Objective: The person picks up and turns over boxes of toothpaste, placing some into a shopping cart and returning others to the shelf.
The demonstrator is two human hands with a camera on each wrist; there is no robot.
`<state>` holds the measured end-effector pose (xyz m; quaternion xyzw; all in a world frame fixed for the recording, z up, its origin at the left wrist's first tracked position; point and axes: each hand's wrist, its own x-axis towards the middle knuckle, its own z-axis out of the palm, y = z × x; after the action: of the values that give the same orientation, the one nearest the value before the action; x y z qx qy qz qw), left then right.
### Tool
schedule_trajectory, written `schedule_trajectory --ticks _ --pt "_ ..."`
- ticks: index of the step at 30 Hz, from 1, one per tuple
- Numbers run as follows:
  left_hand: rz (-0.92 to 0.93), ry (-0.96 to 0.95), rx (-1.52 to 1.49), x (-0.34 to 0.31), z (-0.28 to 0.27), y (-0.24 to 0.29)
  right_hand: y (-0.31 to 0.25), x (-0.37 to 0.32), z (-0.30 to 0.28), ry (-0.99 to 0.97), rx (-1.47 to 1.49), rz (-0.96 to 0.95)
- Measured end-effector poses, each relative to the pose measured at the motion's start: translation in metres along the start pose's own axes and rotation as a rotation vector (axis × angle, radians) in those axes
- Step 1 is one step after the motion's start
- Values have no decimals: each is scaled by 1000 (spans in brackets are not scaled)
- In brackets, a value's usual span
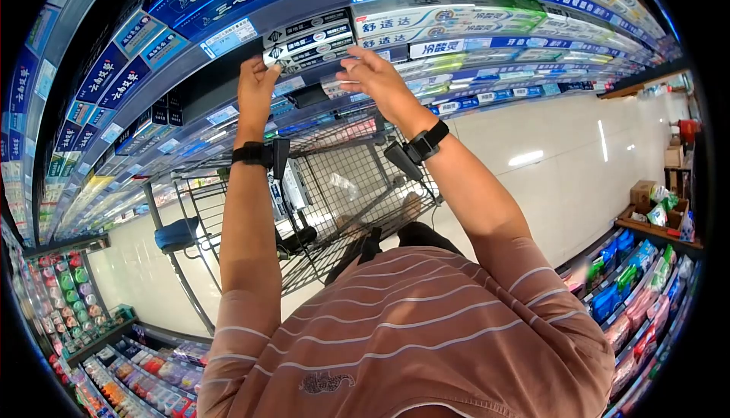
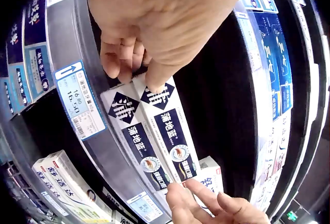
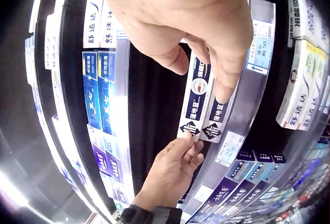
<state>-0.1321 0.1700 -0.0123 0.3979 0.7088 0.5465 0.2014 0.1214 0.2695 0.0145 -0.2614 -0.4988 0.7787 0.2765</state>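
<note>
Two white-and-navy boxes [image 2: 172, 136] lie side by side on a dark shelf, their long sides touching. In the left wrist view my left hand [image 2: 165, 17] pinches their near end, thumb on top and fingers curled at the end edge. My right hand [image 2: 214, 206] has its fingertips at the opposite end. From the right wrist view, the right hand [image 3: 191, 22] reaches over the boxes [image 3: 196, 100] with fingers loosely bent, and the left hand [image 3: 170, 170] holds the lower end. The head view shows left hand [image 1: 257, 87] and right hand [image 1: 380, 87] at either end of the boxes [image 1: 312, 44].
Price labels [image 2: 80, 100] line the shelf edge. White-and-green boxes [image 1: 449, 22] stand to the right and blue boxes [image 1: 217, 0] to the upper left. A wire shopping cart [image 1: 342, 182] holding some boxes is below the arms. More stocked shelves [image 1: 631, 289] are behind.
</note>
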Motion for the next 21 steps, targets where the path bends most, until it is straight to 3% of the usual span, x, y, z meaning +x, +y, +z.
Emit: schedule_trajectory --ticks 6,10,12,15,17,21 --pt "105 51 11 7 9 -12 3 12 -4 4 -42 17" --pt "56 90 44 -27 -22 -3 13 -5 -17 -59 -93 -21" --pt "-53 170 22 -58 -48 -16 29 -22 -27 -84 -125 -32" --pt "-212 152 222 -108 -107 -100 65 -50 -37 -24 -105 251" --pt "-465 119 221 -153 -120 -137 94 -67 -44 -1 -109 394" --pt "-680 -123 504 -230 -130 -240 137 -97 -44 35 -116 612"
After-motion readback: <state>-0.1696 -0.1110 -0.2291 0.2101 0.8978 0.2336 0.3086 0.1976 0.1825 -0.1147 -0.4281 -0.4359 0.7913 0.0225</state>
